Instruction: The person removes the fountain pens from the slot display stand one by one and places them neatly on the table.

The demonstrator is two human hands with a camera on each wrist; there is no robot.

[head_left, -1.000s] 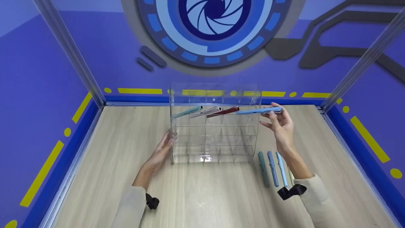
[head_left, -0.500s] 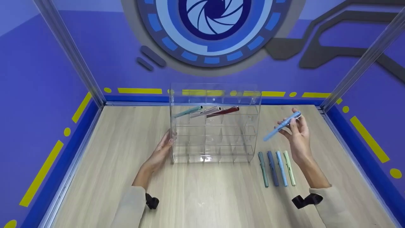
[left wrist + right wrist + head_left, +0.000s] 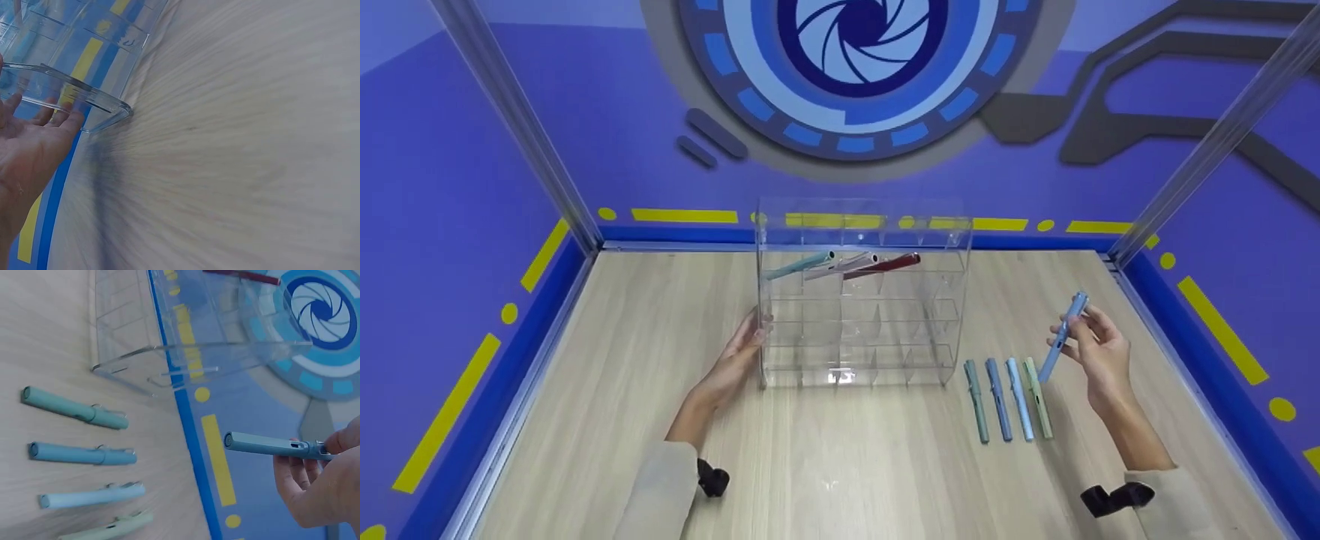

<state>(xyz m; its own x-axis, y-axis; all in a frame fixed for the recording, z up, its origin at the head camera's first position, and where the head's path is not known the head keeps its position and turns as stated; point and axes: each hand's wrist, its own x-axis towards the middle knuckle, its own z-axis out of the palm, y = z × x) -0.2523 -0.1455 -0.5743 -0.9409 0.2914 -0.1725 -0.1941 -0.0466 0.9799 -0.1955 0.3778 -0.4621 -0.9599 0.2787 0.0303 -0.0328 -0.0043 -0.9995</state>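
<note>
My right hand [image 3: 1104,367] pinches a light blue pen [image 3: 1063,339] near its clip end, thumb on one side and fingers on the other. The pen tilts with its lower end pointing toward the pens on the table. A clear plastic pen rack [image 3: 859,309] with several compartments stands upright in the middle. My left hand [image 3: 735,364] holds the rack's left side, thumb at the front edge; in the left wrist view its fingers show against the clear wall [image 3: 67,93]. Lying in an upper row are a teal pen [image 3: 802,265], a whitish pen [image 3: 844,266] and a dark red pen [image 3: 885,266].
Right of the rack lie a dark green pen [image 3: 976,401], a darker blue pen [image 3: 999,399], a pale blue pen [image 3: 1020,399] and a pale green pen [image 3: 1039,399], side by side on the wooden table [image 3: 840,465]. Blue printed walls [image 3: 555,135] enclose the back and sides.
My right hand has drawn the light blue pen away from the rack's upper row, rightward and toward me, and turned it from level to steeply tilted. My left hand stays at the rack.
</note>
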